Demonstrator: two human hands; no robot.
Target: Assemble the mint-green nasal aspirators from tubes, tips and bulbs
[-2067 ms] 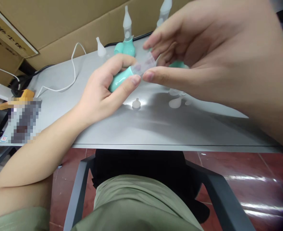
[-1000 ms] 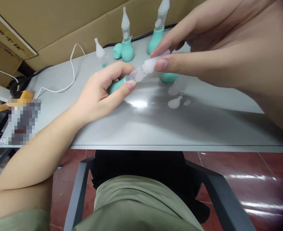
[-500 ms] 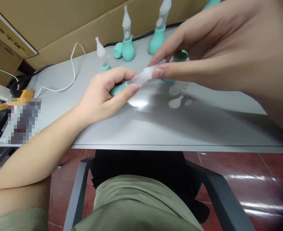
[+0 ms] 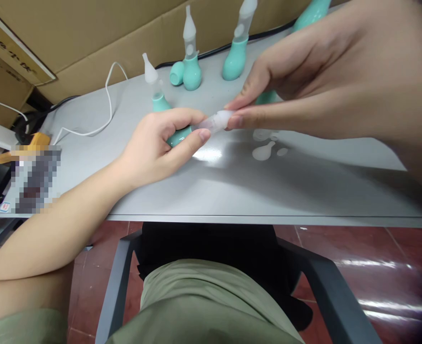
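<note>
My left hand (image 4: pixel 160 143) is wrapped round a teal bulb nasal aspirator (image 4: pixel 180 136), its thumb and index finger on the clear tube. The aspirator lies tilted, its tip end to the right. On the white tip (image 4: pixel 223 118) at the tube's end, my right hand (image 4: pixel 304 91) pinches with thumb and index finger; its fingers hide the narrow end. Just behind my left hand stands another nasal aspirator (image 4: pixel 160 102). Two more aspirators, one in the middle (image 4: pixel 191 74) and one to its right (image 4: pixel 235 59), stand upright near the back.
Small clear and white loose parts (image 4: pixel 264 151) lie on the grey table (image 4: pixel 196 200) below my right hand. A loose teal bulb (image 4: pixel 177 73) rests at the back. A white cable (image 4: pixel 108 105) curls on the left; a black cable (image 4: pixel 218 51) runs along the cardboard (image 4: pixel 124 38).
My right hand has shifted slightly down, its fingers now covering more of the white tip. My left hand, with the nasal aspirator, has moved slightly right and down.
</note>
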